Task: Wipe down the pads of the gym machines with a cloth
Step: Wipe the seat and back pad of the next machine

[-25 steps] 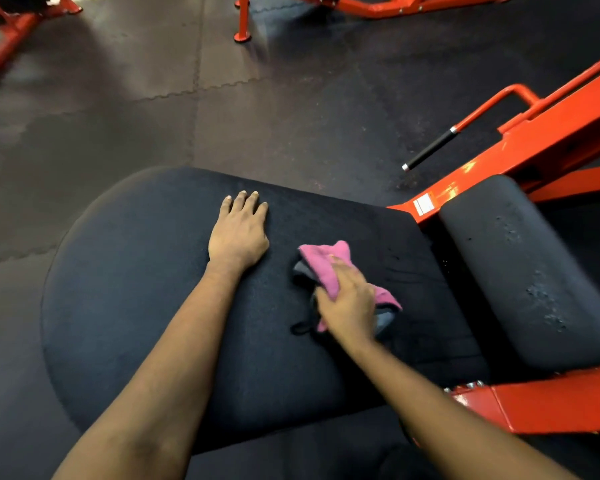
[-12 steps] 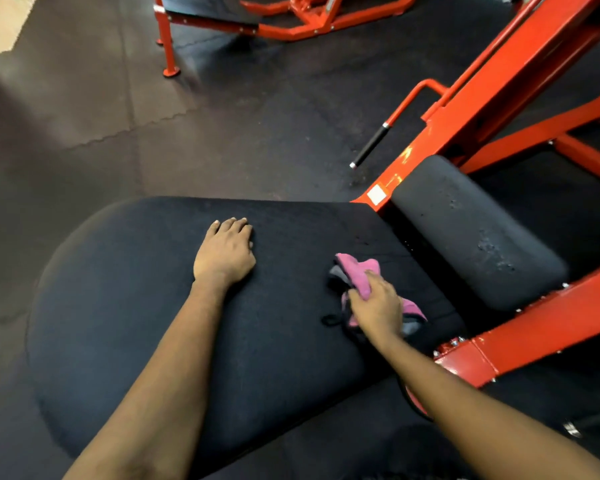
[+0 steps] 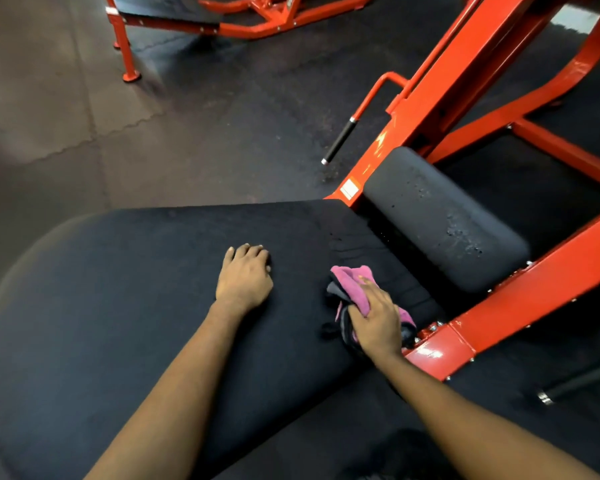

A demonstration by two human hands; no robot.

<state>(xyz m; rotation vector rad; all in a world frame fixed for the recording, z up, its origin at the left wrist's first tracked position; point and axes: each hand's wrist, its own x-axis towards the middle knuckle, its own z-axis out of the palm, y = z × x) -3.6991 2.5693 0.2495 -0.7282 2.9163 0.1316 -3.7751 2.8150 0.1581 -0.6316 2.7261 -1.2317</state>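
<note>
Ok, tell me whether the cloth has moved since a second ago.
Yes: the pink cloth has slid rightward across the large black pad, closer to the orange frame bracket.

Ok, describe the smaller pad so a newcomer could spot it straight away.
Start at the big black pad filling the lower left. Past its right end, beyond the pink cloth, a shorter black pad sits in the orange frame. Unlike the big one, its surface is pitted with small specks.
</note>
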